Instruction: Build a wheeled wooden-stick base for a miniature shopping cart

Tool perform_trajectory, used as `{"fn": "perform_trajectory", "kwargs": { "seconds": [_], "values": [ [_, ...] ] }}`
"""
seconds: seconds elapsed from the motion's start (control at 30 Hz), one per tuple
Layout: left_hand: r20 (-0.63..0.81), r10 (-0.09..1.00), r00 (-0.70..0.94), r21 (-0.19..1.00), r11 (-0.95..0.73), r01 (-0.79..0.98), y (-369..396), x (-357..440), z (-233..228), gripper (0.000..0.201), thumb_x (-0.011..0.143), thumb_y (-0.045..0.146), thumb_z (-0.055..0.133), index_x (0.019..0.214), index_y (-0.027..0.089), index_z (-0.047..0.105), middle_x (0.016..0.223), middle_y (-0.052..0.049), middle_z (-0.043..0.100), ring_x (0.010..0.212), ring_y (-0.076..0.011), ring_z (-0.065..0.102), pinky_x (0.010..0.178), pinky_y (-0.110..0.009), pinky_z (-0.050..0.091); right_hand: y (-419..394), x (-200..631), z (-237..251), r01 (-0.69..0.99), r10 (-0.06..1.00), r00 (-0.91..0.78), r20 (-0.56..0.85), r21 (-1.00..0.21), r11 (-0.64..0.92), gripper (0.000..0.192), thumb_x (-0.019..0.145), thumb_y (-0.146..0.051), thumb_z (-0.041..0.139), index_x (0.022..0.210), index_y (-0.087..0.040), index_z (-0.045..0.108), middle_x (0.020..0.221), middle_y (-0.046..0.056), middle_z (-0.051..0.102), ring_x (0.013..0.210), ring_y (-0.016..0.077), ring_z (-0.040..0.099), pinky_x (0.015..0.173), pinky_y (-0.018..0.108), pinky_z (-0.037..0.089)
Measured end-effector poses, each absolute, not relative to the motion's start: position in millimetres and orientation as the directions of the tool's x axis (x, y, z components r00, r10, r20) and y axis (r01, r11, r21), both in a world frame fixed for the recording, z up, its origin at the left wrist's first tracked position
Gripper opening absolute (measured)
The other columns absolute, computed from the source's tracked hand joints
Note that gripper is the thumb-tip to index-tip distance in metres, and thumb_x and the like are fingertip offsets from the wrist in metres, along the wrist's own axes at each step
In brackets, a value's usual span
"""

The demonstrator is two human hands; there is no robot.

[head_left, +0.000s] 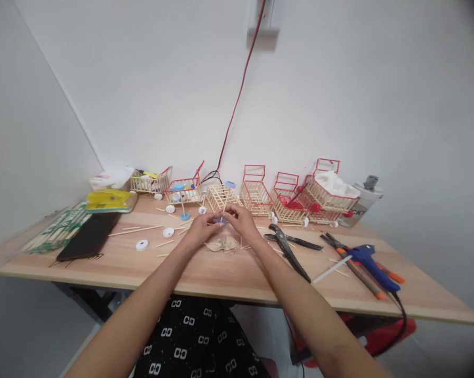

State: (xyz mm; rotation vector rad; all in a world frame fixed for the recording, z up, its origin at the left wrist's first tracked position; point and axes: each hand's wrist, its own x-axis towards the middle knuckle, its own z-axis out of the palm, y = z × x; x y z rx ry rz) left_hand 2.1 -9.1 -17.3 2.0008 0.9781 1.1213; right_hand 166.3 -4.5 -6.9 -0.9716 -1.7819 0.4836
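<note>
On the wooden table [229,278] in front of me there's a whole mess of craft stuff, pushed up against a white wall. Along the back sits a row of little stick-built carts [296,197], some trimmed in red, plus an unfinished bare-wood basket frame [221,197] right behind my hands. Off to my right lies a blue glue gun [373,265] with its black cord, next to orange-handled pliers [357,270] and black cutters [288,247]. On the left there's a black phone [88,236] lying flat, a bundle of stick packets [58,231] beside it, and a yellow case [111,199] further back. White bottle caps [142,244] and loose sticks are scattered between. My left hand [199,227] and right hand [240,220] meet in the middle of the table, fingertips of both pinched together on a thin wooden stick [222,216] held just above the surface, with a tiny blue bit at the pinch that's too small to make out. Right under my hands is a small pile of wood scraps [223,244].
</note>
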Motion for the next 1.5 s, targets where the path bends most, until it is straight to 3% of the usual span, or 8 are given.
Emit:
{"fn": "perform_trajectory", "kwargs": {
  "seconds": [0.2,0.53,0.77,0.93,1.13,1.5],
  "values": [
    [0.413,0.835,0.363,0.803,-0.522,0.287,-8.7,2.2,-18.3,0.040,0.077,0.036,0.062,0.108,0.011,0.069,0.091,-0.008,0.072,0.080,-0.0210,0.063,0.075,-0.032,0.048,-2.3,167.5,-7.7,0.411,0.795,-0.151,0.587,-0.694,0.591,0.017,0.078,-0.032,0.057,0.068,-0.019,0.057,0.067,-0.001,0.058,0.064,0.0129,0.052,0.063,0.024,0.038],
    [0.425,0.832,0.356,0.803,-0.528,0.277,-4.8,1.3,-21.1,0.042,0.077,0.035,0.063,0.111,0.011,0.067,0.101,-0.009,0.071,0.085,-0.0222,0.063,0.079,-0.032,0.046,-3.5,167.1,-5.3,0.396,0.791,-0.190,0.581,-0.692,0.603,0.018,0.082,-0.033,0.055,0.075,-0.018,0.062,0.074,0.000,0.064,0.067,0.0132,0.054,0.062,0.024,0.038],
    [0.413,0.823,0.391,0.799,-0.533,0.278,-9.2,1.4,-17.5,0.038,0.078,0.035,0.061,0.107,0.011,0.069,0.089,-0.005,0.071,0.077,-0.0196,0.060,0.074,-0.030,0.045,-4.7,166.0,-4.5,0.398,0.798,-0.190,0.572,-0.698,0.595,0.017,0.081,-0.031,0.055,0.071,-0.019,0.060,0.069,0.000,0.060,0.065,0.0133,0.052,0.062,0.024,0.038],
    [0.409,0.820,0.400,0.805,-0.531,0.265,-8.1,2.0,-18.7,0.041,0.077,0.034,0.063,0.111,0.012,0.068,0.095,-0.007,0.071,0.078,-0.0198,0.061,0.073,-0.030,0.046,-4.2,166.5,-5.1,0.391,0.798,-0.198,0.569,-0.701,0.596,0.017,0.081,-0.032,0.054,0.078,-0.018,0.063,0.075,0.001,0.063,0.066,0.0135,0.053,0.062,0.024,0.038],
    [0.422,0.831,0.363,0.808,-0.526,0.265,-3.7,1.5,-22.1,0.041,0.075,0.033,0.064,0.109,0.011,0.068,0.106,-0.010,0.071,0.088,-0.0237,0.064,0.080,-0.033,0.047,-3.6,166.8,-5.7,0.393,0.795,-0.191,0.576,-0.697,0.600,0.017,0.081,-0.033,0.055,0.074,-0.018,0.061,0.073,0.000,0.062,0.066,0.0133,0.053,0.063,0.024,0.038],
    [0.410,0.845,0.343,0.815,-0.509,0.278,-5.8,1.8,-21.1,0.043,0.073,0.034,0.066,0.109,0.011,0.068,0.094,-0.008,0.071,0.083,-0.0219,0.062,0.077,-0.033,0.047,-3.7,166.1,-6.3,0.403,0.803,-0.173,0.570,-0.703,0.586,0.017,0.081,-0.033,0.055,0.074,-0.018,0.061,0.074,0.001,0.063,0.068,0.0136,0.053,0.064,0.024,0.039]
  ]
}}
